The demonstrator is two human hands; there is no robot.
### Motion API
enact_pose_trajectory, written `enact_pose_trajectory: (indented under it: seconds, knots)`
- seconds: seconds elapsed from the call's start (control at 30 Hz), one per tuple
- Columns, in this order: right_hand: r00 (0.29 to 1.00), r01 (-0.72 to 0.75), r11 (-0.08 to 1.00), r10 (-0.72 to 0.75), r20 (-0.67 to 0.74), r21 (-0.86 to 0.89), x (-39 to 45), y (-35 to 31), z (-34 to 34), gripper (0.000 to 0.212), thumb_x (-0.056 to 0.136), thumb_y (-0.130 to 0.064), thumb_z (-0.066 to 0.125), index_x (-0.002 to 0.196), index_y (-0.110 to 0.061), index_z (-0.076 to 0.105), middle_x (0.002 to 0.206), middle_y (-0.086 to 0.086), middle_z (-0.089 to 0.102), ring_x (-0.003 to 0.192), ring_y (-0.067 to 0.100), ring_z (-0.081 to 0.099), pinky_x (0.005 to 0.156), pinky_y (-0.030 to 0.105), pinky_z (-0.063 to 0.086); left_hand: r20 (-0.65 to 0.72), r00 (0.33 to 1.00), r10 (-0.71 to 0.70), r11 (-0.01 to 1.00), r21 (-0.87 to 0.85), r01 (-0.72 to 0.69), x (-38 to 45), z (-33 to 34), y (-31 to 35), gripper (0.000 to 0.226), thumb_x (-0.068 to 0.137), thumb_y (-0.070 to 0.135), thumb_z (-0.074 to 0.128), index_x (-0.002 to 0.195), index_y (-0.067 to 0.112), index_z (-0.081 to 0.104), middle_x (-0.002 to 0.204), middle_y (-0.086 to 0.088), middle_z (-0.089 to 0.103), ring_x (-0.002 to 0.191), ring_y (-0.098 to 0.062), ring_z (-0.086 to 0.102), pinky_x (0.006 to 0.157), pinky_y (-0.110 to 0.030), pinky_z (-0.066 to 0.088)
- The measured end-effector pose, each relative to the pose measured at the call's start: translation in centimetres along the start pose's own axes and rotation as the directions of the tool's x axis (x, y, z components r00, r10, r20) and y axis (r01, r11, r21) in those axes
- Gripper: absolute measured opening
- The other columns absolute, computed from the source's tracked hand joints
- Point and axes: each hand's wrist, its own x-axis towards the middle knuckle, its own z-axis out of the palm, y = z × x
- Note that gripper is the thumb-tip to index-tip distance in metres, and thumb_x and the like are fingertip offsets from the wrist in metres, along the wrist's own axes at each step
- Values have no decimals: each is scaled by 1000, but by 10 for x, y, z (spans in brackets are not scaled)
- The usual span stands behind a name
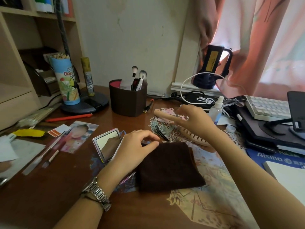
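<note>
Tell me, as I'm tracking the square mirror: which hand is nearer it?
Left. The left hand holds the brown cloth beside the mirror; the right hand is farther, above the wooden comb.

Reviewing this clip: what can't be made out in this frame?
Head view: whether the right hand pinches anything; too small, blurred.
Wooden comb: middle hidden under the right hand.
Whether the left hand grips the brown cloth or only touches it: fingers hide the contact.
Mirror: one corner behind the left hand.
</note>
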Motion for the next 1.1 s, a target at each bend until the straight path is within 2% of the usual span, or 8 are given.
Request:
enact_pose_trajectory:
  seconds: [0.2, 0.3, 0.37, 0.57, 0.73, 0.83, 0.97, 1.1]
  knots:
    - [981, 38, 992, -61, 186, 121, 12, -23, 22, 22, 83, -19, 69, 104, -20, 67, 108, 1, 67, 94, 13, 60, 89, 34, 49, 28, 999, -23, 999, -37, 24, -2, 0, -1, 9, 86, 28, 68, 92, 32, 72, 94, 22, 65, 94, 8, 56, 74, -2, 40]
    - [967, 86, 989, -112, 228, 121, 15, -28, 29, 22, 86, -12, 66, 107, -11, 67, 134, 2, 57, 105, 8, 55, 90, 21, 40, 42, 999, -31, 998, -49, 33, -2, 0, -1, 9, 85, 29, 68, 92, 33, 72, 94, 21, 65, 93, 5, 57, 80, -10, 44]
    - [955, 98, 984, -134, 264, 147, 17, -31, 34, 21, 86, -11, 65, 108, -9, 65, 142, 0, 49, 121, 18, 53, 100, 28, 41, 46, 999, -30, 998, -52, 32, -1, 1, -1, 9, 85, 29, 68, 93, 32, 72, 96, 19, 66, 94, 4, 58, 85, -18, 47]
    - [958, 42, 987, -84, 275, 155, 22, -33, 42, 29, 87, -15, 63, 115, -15, 58, 130, -4, 59, 106, 16, 57, 95, 36, 47, 54, 998, -23, 998, -58, 26, -1, 1, -2, 9, 84, 31, 68, 92, 34, 71, 94, 19, 66, 96, 2, 58, 90, -30, 49]
    - [976, -16, 970, -37, 213, 242, 25, -31, 42, 12, 86, -10, 65, 96, -6, 68, 129, 5, 59, 117, 22, 55, 88, 25, 41, 57, 998, -25, 998, -57, 28, -2, 1, -2, 10, 84, 32, 67, 93, 35, 71, 96, 19, 66, 98, 2, 57, 90, -30, 48]
    - [993, -52, 974, 27, 118, 220, 25, -28, 35, 3, 83, -16, 68, 86, -15, 68, 100, 4, 63, 98, 21, 60, 79, 26, 42, 61, 998, -17, 999, -47, 20, -1, 1, -2, 10, 84, 30, 68, 93, 34, 72, 95, 19, 66, 97, 2, 57, 89, -26, 48]
    - [998, -65, 959, 68, -1, 276, 20, -19, 17, 4, 85, -17, 66, 87, -16, 63, 92, -4, 61, 84, 12, 58, 68, 21, 45, 64, 998, -16, 999, -39, 18, -1, 1, -1, 10, 85, 28, 68, 92, 32, 72, 95, 20, 66, 95, 5, 57, 82, -15, 44]
    - [984, -105, 893, 157, -86, 438, 4, -6, -9, 8, 84, -13, 67, 89, -16, 60, 88, 2, 66, 74, 14, 66, 67, 27, 55, 81, 997, -5, 999, -53, 9, -1, 0, 1, 11, 85, 25, 69, 93, 30, 73, 95, 19, 68, 91, 5, 60, 80, -12, 46]
